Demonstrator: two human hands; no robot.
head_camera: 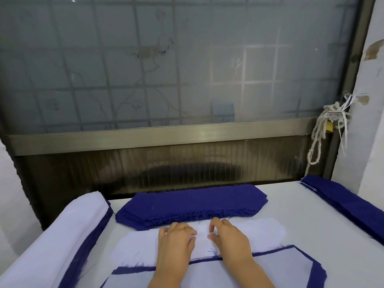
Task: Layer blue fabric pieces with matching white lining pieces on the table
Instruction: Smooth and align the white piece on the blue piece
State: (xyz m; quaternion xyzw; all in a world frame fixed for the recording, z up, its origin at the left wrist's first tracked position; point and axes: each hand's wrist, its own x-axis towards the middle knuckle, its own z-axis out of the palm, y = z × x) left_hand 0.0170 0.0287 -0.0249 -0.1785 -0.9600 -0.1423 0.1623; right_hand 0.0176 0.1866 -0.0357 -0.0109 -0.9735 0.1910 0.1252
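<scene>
Peeling 1 sheet cleanly off the white lining (264, 229) looks like the step in hand, and it will go best if only the top layer is lifted while the rest is held flat. The frayed edges can cling, so a slow lift from the middle should keep a 2nd sheet from tagging along.

Nearest the person, a layered pair (270, 271) lies flat on the bench (301, 213), white on top with a blue border showing round its far and right edges. Both forearms cross over it.

Just beyond, the white lining lies across the middle of the bench, with both hands on it. The left hand (176, 240) rests on it with fingers bent and tips pressed down. Whether it also nips a layer cannot be told. The right hand (230, 238) is just beside it, with thumb and forefinger curled toward each other on the cloth, seemingly pinching the top sheet. The 2 hands are close but not touching.

Behind the lining, with its near edge right against it, sits the blue stack (191, 202), many pieces deep and roughly squared. The lifted sheet should be matched edge to edge with its blue piece.

On the left lies a layered pile (62, 235), white over blue. A 2nd blue pile (342, 196) lies far right. Beyond the bench are a frosted window (166, 59) and a hanging rope (315, 142).
</scene>
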